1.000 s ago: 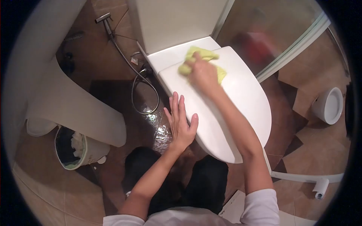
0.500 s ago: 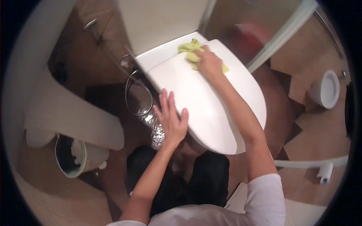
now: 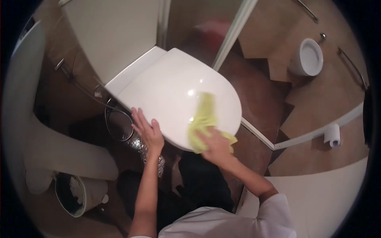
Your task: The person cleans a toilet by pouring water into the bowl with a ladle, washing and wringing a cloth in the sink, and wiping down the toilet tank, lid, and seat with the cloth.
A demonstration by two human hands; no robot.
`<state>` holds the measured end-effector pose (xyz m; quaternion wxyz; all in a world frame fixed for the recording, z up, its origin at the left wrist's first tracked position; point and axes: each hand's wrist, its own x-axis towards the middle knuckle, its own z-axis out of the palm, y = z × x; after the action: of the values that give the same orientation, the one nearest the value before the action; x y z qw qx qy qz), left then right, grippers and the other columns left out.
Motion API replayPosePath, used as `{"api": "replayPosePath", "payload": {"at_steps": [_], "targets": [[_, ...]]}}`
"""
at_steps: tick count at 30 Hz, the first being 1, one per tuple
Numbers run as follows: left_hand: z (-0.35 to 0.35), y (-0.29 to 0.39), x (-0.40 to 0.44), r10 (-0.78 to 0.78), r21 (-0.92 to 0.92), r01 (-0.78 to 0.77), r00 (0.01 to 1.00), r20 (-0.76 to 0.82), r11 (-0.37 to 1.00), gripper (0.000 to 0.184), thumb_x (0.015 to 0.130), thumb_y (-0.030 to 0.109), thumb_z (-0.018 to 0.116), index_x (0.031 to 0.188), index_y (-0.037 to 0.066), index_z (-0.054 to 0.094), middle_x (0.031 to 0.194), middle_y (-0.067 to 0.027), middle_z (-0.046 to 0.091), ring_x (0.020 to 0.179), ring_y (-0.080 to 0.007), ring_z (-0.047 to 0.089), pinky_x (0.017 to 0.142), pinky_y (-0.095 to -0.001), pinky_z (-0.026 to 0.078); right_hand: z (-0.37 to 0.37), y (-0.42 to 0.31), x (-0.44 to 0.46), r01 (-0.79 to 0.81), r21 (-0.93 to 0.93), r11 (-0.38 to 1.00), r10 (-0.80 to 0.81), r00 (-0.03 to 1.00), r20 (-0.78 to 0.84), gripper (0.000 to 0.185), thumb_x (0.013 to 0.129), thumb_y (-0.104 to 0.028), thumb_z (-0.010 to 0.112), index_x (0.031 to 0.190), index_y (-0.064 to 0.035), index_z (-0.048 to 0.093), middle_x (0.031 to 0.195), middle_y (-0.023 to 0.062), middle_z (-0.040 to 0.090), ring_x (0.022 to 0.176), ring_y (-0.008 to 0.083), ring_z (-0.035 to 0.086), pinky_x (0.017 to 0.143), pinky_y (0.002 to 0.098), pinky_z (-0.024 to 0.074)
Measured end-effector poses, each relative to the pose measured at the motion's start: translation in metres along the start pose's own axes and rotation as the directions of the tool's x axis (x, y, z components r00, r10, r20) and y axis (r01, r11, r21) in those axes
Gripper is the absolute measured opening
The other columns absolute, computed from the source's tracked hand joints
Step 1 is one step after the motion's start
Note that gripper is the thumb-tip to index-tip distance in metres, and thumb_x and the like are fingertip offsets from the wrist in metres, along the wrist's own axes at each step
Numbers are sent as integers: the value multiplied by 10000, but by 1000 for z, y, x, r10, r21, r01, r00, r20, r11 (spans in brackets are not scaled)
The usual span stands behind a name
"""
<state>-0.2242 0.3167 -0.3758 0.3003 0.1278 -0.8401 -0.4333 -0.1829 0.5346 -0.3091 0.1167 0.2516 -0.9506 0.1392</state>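
A white toilet lid (image 3: 162,87) lies closed before me, with the cistern rising behind it. At the lid's front edge, my right hand (image 3: 217,147) grips a yellow-green cloth (image 3: 205,111) that is spread partly over the lid; motion blurs both a little. My left hand (image 3: 148,134) has its fingers apart and rests against the lid's left edge, holding nothing.
On the left a waste bin (image 3: 81,194) with paper in it stands below a white basin (image 3: 71,146). A shower hose (image 3: 107,123) loops beside the toilet. Rightward are a glass panel's frame (image 3: 234,35), a round white fixture (image 3: 310,57) and a toilet roll (image 3: 332,135).
My right hand has drawn the cloth from the back of the lid to its front edge. The left hand stays at the lid's left side. The view has shifted to the right.
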Motion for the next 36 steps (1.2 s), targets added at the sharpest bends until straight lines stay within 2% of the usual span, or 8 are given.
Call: {"api": "replayPosePath", "payload": {"at_steps": [8, 12, 15, 18, 21, 27, 32, 36], "targets": [[-12, 0, 3, 36, 264, -67, 992, 119, 962, 598, 925, 276, 402, 1413, -6, 202, 1497, -195, 125, 1386, -372, 98, 1070, -586, 33, 36, 136, 164, -284, -87, 955, 260, 940, -219, 380, 793, -343, 622, 1160, -251, 584, 1111, 90, 502, 917, 308, 590, 719, 456, 508], [-12, 4, 1, 21, 344, -66, 991, 134, 937, 623, 921, 326, 427, 1412, 0, 221, 1500, -183, 127, 1387, -370, 88, 1069, -591, 24, 6, 219, 46, -689, 32, 724, 689, 719, -90, 462, 832, -344, 560, 1237, -125, 522, 1294, 170, 452, 1075, 372, 539, 858, 477, 459], [-16, 24, -23, 195, 410, -338, 916, 351, 847, 746, 849, 454, 540, 1404, 32, 274, 1486, -171, 197, 1384, -370, 99, 1056, -622, 27, 65, 279, -106, -532, 299, 792, 562, 827, -16, 403, 879, -261, 553, 1164, 23, 532, 1029, 218, 618, 974, 349, 603, 812, 422, 481], [-24, 80, -57, 478, 132, -720, 574, 666, 681, 911, 611, 592, 689, 1363, 178, 384, 1438, -96, 326, 1356, -336, 229, 1017, -687, 104, 74, 264, -187, -175, 884, -435, 847, 255, 467, 416, 927, -314, 478, 1200, -4, 527, 1142, 138, 590, 988, 284, 603, 833, 393, 503], [-6, 73, -63, 533, 162, -784, 542, 650, 600, 862, 597, 482, 753, 1342, 215, 411, 1406, -66, 371, 1333, -324, 276, 1019, -666, 162, 76, 255, -209, -79, 859, -505, 797, 340, 500, 460, 938, -366, 470, 1221, -5, 492, 1126, 126, 587, 971, 252, 607, 834, 384, 514], [-7, 78, -60, 558, 109, -777, 535, 634, 620, 785, 614, 358, 776, 1317, 239, 447, 1389, -53, 394, 1312, -314, 310, 1020, -610, 225, -3, 221, -80, -302, 953, -4, 772, 605, 195, 511, 931, -381, 498, 1241, 22, 455, 1155, 130, 558, 995, 201, 581, 826, 323, 486], [-5, 80, -63, 559, 134, -771, 559, 613, 623, 728, 647, 366, 749, 1305, 236, 466, 1394, -53, 394, 1308, -313, 317, 1018, -611, 224, 7, 220, 56, -401, 381, 833, 486, 859, -159, 552, 861, -450, 563, 1142, 25, 535, 1180, 205, 532, 1095, 299, 523, 903, 368, 409], [-4, 81, -63, 551, 130, -758, 569, 611, 639, 727, 642, 367, 752, 1302, 245, 474, 1396, -44, 394, 1309, -312, 318, 1012, -619, 221, 20, 244, 74, -554, 558, 618, 653, 757, 28, 495, 858, -462, 549, 1065, -13, 574, 1098, 214, 567, 1043, 347, 540, 858, 400, 430]]}}
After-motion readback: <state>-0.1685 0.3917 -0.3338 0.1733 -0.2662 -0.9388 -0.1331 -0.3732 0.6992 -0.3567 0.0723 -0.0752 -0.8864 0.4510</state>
